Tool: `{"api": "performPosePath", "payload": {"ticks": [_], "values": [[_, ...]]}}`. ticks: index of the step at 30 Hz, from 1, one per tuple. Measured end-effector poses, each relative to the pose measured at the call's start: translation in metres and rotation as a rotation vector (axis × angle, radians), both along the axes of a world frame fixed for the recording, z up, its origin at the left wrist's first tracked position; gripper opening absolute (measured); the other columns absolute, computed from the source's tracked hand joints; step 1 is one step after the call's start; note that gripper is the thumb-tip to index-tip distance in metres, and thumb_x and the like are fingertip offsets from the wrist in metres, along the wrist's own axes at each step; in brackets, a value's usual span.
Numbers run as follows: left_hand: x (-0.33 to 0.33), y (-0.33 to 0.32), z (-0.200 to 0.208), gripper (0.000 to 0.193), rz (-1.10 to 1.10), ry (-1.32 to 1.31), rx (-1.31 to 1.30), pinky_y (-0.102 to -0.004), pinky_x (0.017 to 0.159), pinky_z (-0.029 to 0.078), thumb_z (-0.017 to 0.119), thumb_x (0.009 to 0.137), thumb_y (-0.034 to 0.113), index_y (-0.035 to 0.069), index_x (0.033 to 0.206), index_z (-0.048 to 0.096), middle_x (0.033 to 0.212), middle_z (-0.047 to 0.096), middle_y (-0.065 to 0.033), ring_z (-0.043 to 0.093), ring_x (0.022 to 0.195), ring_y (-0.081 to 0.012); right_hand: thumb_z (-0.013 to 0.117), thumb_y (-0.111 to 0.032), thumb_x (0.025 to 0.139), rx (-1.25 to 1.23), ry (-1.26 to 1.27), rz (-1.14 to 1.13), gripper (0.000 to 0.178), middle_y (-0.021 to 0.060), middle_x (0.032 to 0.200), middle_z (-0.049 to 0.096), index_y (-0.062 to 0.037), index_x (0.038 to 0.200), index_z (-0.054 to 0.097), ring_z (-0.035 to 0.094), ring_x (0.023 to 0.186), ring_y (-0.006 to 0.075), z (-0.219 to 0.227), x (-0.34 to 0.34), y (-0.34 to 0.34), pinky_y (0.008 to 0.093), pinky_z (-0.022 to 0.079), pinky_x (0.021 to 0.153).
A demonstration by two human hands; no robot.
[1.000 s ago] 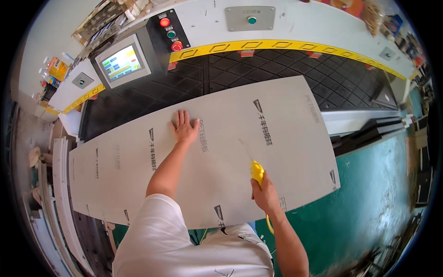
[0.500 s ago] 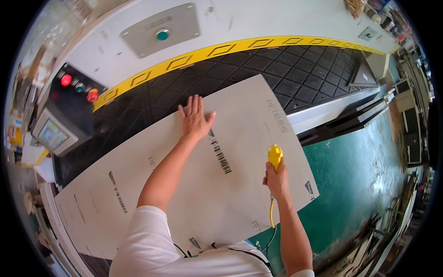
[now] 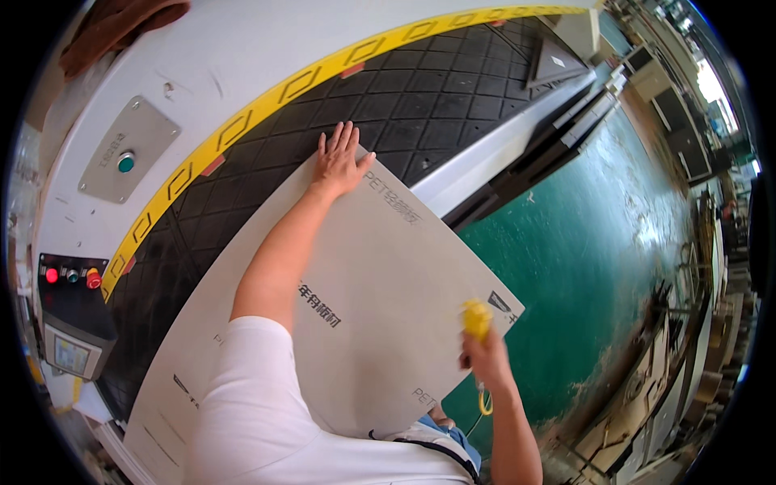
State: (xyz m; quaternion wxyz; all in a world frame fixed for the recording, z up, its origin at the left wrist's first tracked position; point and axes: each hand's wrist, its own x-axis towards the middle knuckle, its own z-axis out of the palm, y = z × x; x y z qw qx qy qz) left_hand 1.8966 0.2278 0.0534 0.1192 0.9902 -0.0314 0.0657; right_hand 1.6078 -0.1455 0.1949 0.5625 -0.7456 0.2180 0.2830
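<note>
A large pale beige board (image 3: 356,356) with dark printing lies across the black machine bed and reaches toward my body. My left hand (image 3: 341,166) rests flat at the board's far corner, its fingers stretched past the edge over the bed. Near the board's right edge, my right hand (image 3: 488,360) is wrapped round a yellow handheld tool (image 3: 477,318). A yellow hose (image 3: 484,402) hangs below that hand. The tool is held above the board and blurred by motion, so its exact kind cannot be made out.
A black grooved bed (image 3: 388,109) is bordered by a yellow strip (image 3: 299,83). At the left stands a control box (image 3: 74,303) with buttons and a screen. A metal plate (image 3: 129,149) carries a green button. Green floor (image 3: 558,267) lies right, with stacked board scraps (image 3: 626,396) beyond.
My view has turned rightward. My left hand has gone from the board's far edge to its far corner. My right hand, still gripping the yellow tool, is closer to the board's right edge.
</note>
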Motion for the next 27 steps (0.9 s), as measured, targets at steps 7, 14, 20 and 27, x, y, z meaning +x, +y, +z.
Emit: {"api": "performPosePath", "payload": {"ticks": [7,14,20,27], "values": [[-0.066,-0.095,0.001,0.077,-0.312,0.017,0.076,-0.0548,0.130,0.007,0.043,0.106,0.056,0.007,0.163,0.031,0.173,0.024,-0.0086,0.014,0.161,-0.0243,0.059,-0.014,0.104,-0.032,0.137,0.263,0.019,0.0020,0.070,0.055,-0.0012,0.117,0.055,0.056,0.052,0.0127,0.042,-0.057,-0.064,0.0294,0.046,0.047],[-0.147,-0.215,0.010,0.079,-0.577,-0.023,0.044,-0.0561,0.130,0.004,0.040,0.104,0.059,0.007,0.163,0.033,0.173,0.025,-0.0065,0.014,0.161,-0.0250,0.062,-0.015,0.101,-0.175,0.269,0.231,0.025,0.0038,0.070,0.060,-0.0012,0.121,0.055,0.060,0.051,0.0131,0.073,-0.100,-0.129,0.0299,0.049,0.049],[-0.230,-0.305,0.018,0.083,-0.734,0.019,0.013,-0.0568,0.130,0.004,0.040,0.103,0.062,0.006,0.163,0.032,0.173,0.025,-0.0087,0.015,0.161,-0.0258,0.062,-0.012,0.100,-0.251,0.118,-0.020,0.023,0.0023,0.072,0.058,0.0001,0.119,0.056,0.060,0.054,0.0126,0.082,-0.135,-0.163,0.0295,0.050,0.049],[-0.314,-0.331,0.039,0.079,-0.651,0.000,-0.103,-0.0589,0.127,0.014,0.057,0.099,0.055,0.004,0.157,0.041,0.168,0.033,-0.0136,0.024,0.158,-0.0301,0.061,-0.013,0.101,-0.207,0.016,-0.069,0.024,0.0033,0.072,0.062,-0.0002,0.121,0.056,0.061,0.053,0.0128,0.076,-0.186,-0.213,0.0308,0.050,0.050]]}}
